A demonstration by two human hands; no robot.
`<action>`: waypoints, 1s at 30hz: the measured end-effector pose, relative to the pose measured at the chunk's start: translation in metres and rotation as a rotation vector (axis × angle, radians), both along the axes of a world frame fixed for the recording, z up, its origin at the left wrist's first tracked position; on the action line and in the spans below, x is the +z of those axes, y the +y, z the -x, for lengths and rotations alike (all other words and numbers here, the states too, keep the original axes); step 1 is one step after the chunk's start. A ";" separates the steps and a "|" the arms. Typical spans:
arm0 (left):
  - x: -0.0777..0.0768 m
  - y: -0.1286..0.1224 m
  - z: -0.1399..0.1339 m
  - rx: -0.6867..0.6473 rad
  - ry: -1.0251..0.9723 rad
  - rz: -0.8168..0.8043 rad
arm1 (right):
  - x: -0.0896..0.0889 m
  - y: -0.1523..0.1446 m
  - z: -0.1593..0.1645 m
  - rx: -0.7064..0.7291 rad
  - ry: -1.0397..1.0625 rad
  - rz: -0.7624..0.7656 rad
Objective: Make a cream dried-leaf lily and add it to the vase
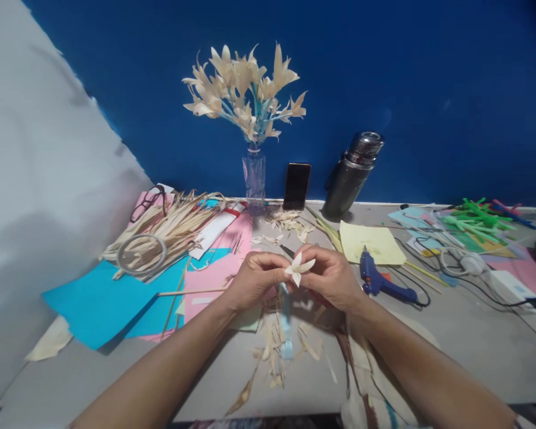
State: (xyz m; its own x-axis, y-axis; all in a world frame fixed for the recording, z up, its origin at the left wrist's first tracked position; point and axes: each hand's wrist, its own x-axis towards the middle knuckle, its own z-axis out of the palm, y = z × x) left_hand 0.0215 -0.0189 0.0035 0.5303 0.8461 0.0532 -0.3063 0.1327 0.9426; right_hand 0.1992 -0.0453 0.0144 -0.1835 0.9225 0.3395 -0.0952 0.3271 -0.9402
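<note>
A small pale flower (pixel 300 269) with pointed petals, which look like dried husk, is pinched between my two hands over the middle of the table. My left hand (pixel 261 275) grips it from the left with thumb and fingers. From the other side, the thumb and fingertips of my right hand (pixel 333 277) close on the petals. A dark pointed blade (pixel 287 251) shows just above my hands, and something red appears under my right palm; whether that hand also holds this tool I cannot tell. Husk scraps (pixel 272 339) lie below my hands.
A bottle (pixel 254 179) holding husk flowers (pixel 245 89) stands by the blue wall, beside a phone (pixel 297 186) and a flask (pixel 354 176). Left are husk strips (pixel 178 229), a tape ring (pixel 142 255) and blue paper (pixel 102 301). Right are a glue gun (pixel 384 283), cables and green pipe cleaners (pixel 480 220).
</note>
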 end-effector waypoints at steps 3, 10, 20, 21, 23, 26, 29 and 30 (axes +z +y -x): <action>0.002 0.001 0.002 -0.023 0.026 0.040 | -0.001 0.001 -0.003 0.026 -0.035 -0.048; 0.005 0.002 0.006 -0.104 0.040 0.144 | -0.003 0.000 -0.002 0.035 -0.063 -0.047; 0.001 0.002 0.009 -0.199 -0.031 0.223 | 0.004 -0.004 -0.001 0.009 -0.159 -0.068; 0.001 0.002 0.009 -0.202 -0.033 0.224 | 0.004 -0.004 -0.002 0.007 -0.168 -0.071; 0.002 0.002 0.009 -0.209 -0.034 0.230 | 0.004 -0.004 -0.002 0.002 -0.185 -0.070; 0.002 0.002 0.009 -0.206 -0.032 0.247 | 0.006 -0.005 -0.003 0.007 -0.208 -0.055; 0.002 0.002 0.007 -0.190 -0.031 0.265 | 0.008 -0.005 -0.002 0.019 -0.221 -0.035; 0.002 0.001 0.007 -0.187 -0.029 0.272 | 0.008 -0.005 -0.002 0.023 -0.224 -0.026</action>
